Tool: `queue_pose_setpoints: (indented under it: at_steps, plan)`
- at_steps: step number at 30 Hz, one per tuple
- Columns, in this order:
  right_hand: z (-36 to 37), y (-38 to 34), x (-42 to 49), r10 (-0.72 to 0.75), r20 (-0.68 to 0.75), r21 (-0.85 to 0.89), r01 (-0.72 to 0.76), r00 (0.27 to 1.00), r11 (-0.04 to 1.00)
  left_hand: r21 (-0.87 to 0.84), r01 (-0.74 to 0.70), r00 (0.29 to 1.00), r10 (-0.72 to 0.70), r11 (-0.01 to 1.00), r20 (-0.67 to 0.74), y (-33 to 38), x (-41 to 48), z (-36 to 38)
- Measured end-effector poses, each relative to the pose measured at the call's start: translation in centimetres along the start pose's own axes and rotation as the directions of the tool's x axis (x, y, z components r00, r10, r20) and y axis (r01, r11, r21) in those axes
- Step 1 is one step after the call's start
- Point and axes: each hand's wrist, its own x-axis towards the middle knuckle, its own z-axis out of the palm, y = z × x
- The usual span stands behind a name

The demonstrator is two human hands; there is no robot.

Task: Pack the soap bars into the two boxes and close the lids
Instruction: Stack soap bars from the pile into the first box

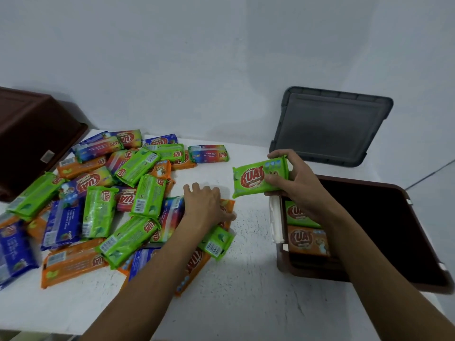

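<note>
Right hand (pixel 295 185) fingers clamped green soap bar (pixel 248 179), centre right; left hand (pixel 204 205) fingers straight, apart, rested on soap pile (pixel 138 168), centre

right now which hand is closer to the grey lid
Right. The right hand, holding a green soap bar, is just in front of the grey lid; the left hand rests on the soap pile, farther to the left.

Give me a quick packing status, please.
Right hand holds green bar by open brown box. Left hand rests on orange bar in pile. Gray lid set aside.
</note>
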Motion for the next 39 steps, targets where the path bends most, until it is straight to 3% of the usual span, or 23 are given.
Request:
queue_pose_setpoints:
  at_steps: [8, 12, 16, 22, 27, 30, 34, 39]
  plan:
    - [-1.6, 0.5, -2.0, -0.102, -0.022, -0.008, 0.102, 0.995, 0.995, -0.197, -0.037, 0.999, 0.036, 0.980, -0.007, 0.6, -0.6, -0.1]
    - [-3.2, 0.9, -3.1, -0.102, -0.036, 0.011, 0.102, 0.994, 0.995, -0.495, -0.064, 0.997, 0.038, 0.867, -0.062, 0.2, -1.2, -1.7]
    - [-5.0, 1.0, -4.2, -0.109, -0.059, 0.018, 0.110, 0.992, 0.994, -0.623, -0.035, 0.983, -0.083, 0.782, -0.161, -0.4, -1.6, -3.4]
    - [-8.4, 1.4, -6.0, -0.108, -0.067, -0.008, 0.108, 0.992, 0.994, -0.827, -0.113, 0.916, -0.264, 0.550, -0.301, 0.5, -3.0, -4.9]
    - [-10.6, 2.2, -7.3, -0.101, -0.065, -0.029, 0.100, 0.993, 0.995, -0.954, -0.193, 0.877, -0.396, 0.230, -0.273, 2.0, -3.4, -5.7]
    - [-11.3, 3.1, -7.7, -0.091, -0.079, -0.064, 0.086, 0.993, 0.994, -0.959, -0.281, 0.857, -0.439, 0.043, -0.271, 3.3, -3.7, -6.5]
    - [-11.6, 4.4, -6.8, 0.013, -0.059, -0.081, -0.018, 0.998, 0.997, -0.920, -0.372, 0.828, -0.491, -0.122, -0.269, 5.1, -4.2, -7.7]
    - [-11.8, 6.4, -4.6, 0.142, 0.047, -0.125, -0.135, 0.989, 0.983, -0.898, -0.348, 0.888, -0.402, -0.269, -0.223, 6.9, -4.5, -8.1]
